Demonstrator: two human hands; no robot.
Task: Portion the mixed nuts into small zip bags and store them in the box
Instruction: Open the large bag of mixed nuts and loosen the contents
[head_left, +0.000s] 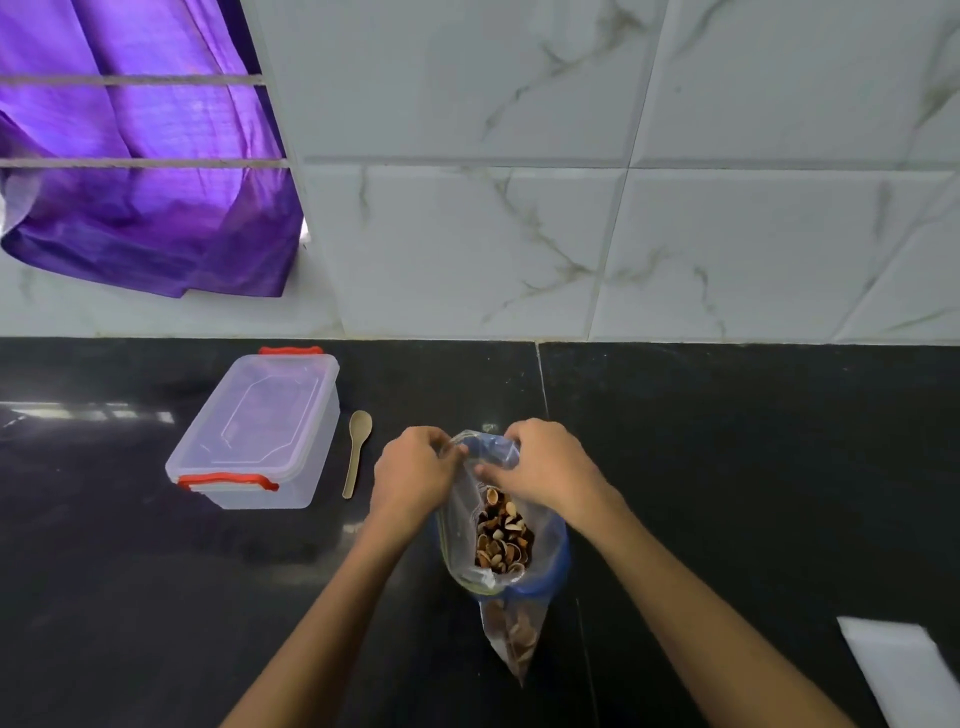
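Observation:
A large clear zip bag (545, 540) with a blue zip strip stands on the black counter, its mouth spread wide, and mixed nuts (501, 535) show inside. My left hand (415, 470) pinches the far left part of the bag's rim. My right hand (545, 465) grips the far right part of the rim, fingers curled over it. A clear plastic box (260, 434) with red clips and its lid on sits to the left. A pale wooden spoon (356, 449) lies between the box and the bag.
The black stone counter (753, 467) runs to a marble-tiled wall at the back. A white flat sheet (904, 660) lies at the near right edge. A purple cloth (135, 156) hangs over bars at the upper left.

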